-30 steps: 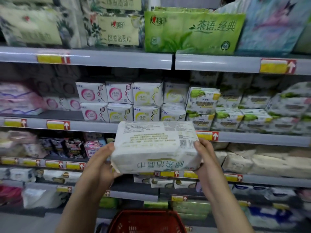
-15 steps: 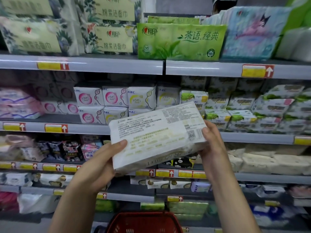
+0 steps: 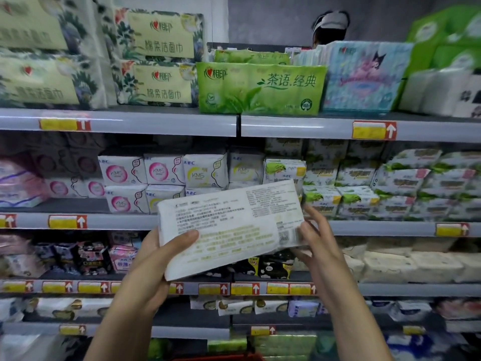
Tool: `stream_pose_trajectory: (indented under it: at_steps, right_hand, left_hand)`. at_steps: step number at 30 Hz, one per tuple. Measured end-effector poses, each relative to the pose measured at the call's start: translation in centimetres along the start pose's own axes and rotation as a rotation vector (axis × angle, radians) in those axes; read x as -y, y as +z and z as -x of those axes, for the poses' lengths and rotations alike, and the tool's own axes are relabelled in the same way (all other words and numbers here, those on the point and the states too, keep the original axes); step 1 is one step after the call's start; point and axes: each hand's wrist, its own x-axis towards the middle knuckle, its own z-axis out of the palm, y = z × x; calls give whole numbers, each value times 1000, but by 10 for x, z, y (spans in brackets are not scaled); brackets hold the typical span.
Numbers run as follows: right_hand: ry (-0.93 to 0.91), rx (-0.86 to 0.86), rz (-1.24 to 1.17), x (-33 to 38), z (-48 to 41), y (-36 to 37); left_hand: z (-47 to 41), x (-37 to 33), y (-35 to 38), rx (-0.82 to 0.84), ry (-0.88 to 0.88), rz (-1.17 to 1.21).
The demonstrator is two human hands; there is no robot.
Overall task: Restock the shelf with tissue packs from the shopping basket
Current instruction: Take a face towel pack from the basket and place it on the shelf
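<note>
A white tissue pack (image 3: 229, 227) with small printed text and a barcode is held up in front of the shelves, tilted with its right end higher. My left hand (image 3: 158, 259) grips its lower left end, thumb on the printed face. My right hand (image 3: 316, 241) holds the right end by the barcode, fingers partly spread. Matching floral tissue packs (image 3: 158, 58) are stacked on the top shelf (image 3: 125, 121) at upper left. Only a red sliver of the shopping basket (image 3: 221, 356) shows at the bottom edge.
A green tissue multipack (image 3: 260, 87) and a blue cartoon pack (image 3: 361, 76) stand on the top shelf. White pad packs (image 3: 161, 173) fill the second shelf. Lower shelves hold more packs. A person's head (image 3: 329, 29) shows behind the top shelf.
The pack has risen and tipped its printed back toward me, right end higher. My view has tilted up, so the top shelf fills more of the frame and the basket has nearly dropped out.
</note>
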Motion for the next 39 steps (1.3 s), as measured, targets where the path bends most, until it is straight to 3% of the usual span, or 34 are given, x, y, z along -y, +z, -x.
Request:
stream_pose_trajectory:
  at_steps: [5,8,11,15,23,29,35,39]
  right_hand:
    - [181,46,-56,0,-6,-8]
    - [264,46,-118,9,-16,-8]
    - [291,42,-98,18,-23,-12]
    - [268,-39,-33,17,-26,-14]
    - [173,-82,4,11,-16,-12]
    - [59,-126,101,11,-8,-4]
    - [-23,-107,109,11,0,-7]
    - [-61,-47,94,11,6,-10]
  left_hand:
    - [7,0,3,-42,201,-307]
    - [11,-5,12,31,322,-495]
    - [3,-8,12,150,446,-693]
    - [-16,5,-4,96,521,-938]
    - [-15,4,-8,65,461,-922]
    - [9,-7,3,100,177,-565]
    - [-5,-3,-6,107,126,-443]
    - [-3,-3,-2,0,130,-443]
